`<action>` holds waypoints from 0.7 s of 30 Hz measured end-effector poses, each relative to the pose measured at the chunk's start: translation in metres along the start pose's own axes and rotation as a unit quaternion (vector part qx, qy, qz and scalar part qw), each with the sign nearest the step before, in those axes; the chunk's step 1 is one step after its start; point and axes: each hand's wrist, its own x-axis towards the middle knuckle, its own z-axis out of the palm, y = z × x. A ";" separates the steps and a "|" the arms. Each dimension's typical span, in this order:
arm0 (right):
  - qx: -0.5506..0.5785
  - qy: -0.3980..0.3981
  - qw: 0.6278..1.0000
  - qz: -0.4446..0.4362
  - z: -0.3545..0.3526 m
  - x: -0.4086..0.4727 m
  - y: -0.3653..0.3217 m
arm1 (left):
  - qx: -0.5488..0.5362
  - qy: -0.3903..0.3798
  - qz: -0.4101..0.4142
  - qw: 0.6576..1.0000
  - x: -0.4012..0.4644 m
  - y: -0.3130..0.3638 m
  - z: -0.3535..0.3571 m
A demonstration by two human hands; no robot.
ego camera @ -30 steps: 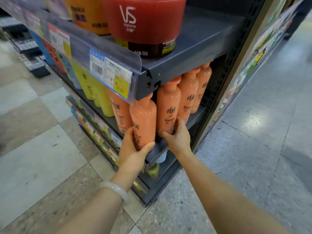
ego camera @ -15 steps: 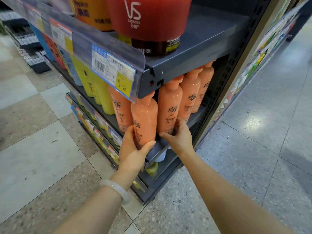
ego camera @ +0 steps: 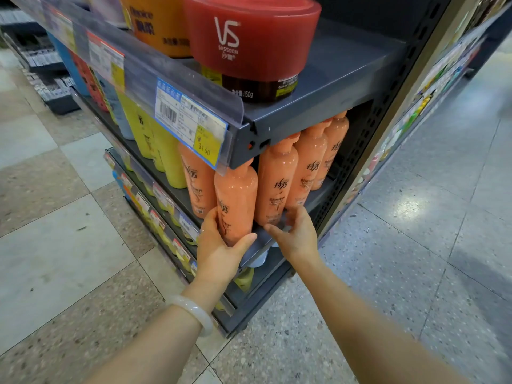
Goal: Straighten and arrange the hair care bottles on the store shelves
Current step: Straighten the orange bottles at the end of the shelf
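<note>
A row of orange hair care bottles stands on the grey middle shelf (ego camera: pixel 320 196). My left hand (ego camera: pixel 221 249) is wrapped around the lower part of the front orange bottle (ego camera: pixel 237 192), which stands at the shelf's front corner, tilted slightly. My right hand (ego camera: pixel 295 236) is at the shelf edge, fingers spread and blurred against the base of the second orange bottle (ego camera: pixel 277 176), thumb pointing left. Two more orange bottles (ego camera: pixel 310 162) stand behind it. Another orange bottle (ego camera: pixel 198 187) is left of the front one.
The upper shelf (ego camera: pixel 346 76) carries a red VS tub (ego camera: pixel 249 42) and an orange-yellow tub (ego camera: pixel 159 26); its price tag (ego camera: pixel 191 128) hangs over the bottle tops. Yellow bottles (ego camera: pixel 166 153) stand further left. Lower shelves (ego camera: pixel 260 275) and tiled floor (ego camera: pixel 401 245) lie below.
My left hand keeps its hold on the front bottle. My right hand's fingers have eased slightly back from the second bottle's base. The view has shifted a little.
</note>
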 end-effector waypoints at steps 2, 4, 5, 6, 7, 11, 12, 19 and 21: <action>-0.008 0.021 1.000 -0.003 0.001 -0.014 0.000 | 0.000 0.000 0.004 1.000 -0.001 0.001 -0.002; 0.005 0.033 0.999 -0.032 0.005 -0.030 -0.003 | -0.012 0.003 0.004 1.000 -0.004 0.000 -0.007; 0.007 0.031 0.998 -0.047 0.009 -0.039 -0.006 | -0.022 0.006 0.005 1.000 -0.006 0.000 -0.011; 0.005 0.025 0.998 -0.056 0.013 -0.047 -0.009 | -0.031 0.009 -0.001 0.999 -0.008 0.000 -0.016; 0.002 0.015 0.998 -0.063 0.019 -0.055 -0.012 | -0.033 0.013 -0.006 0.999 -0.010 0.000 -0.024; 0.004 -0.006 0.995 -0.102 0.058 -0.091 -0.028 | 0.033 0.026 0.017 0.999 -0.008 -0.018 -0.062; 0.006 -0.011 0.995 -0.103 0.071 -0.097 -0.033 | 0.039 0.025 0.023 0.999 -0.004 -0.021 -0.074; 0.014 0.057 0.997 -0.042 0.159 -0.096 -0.085 | 0.092 0.004 0.030 0.995 0.030 -0.042 -0.170; 0.023 0.106 0.994 -0.006 0.175 -0.082 -0.099 | 0.102 -0.029 0.031 0.994 0.041 -0.044 -0.199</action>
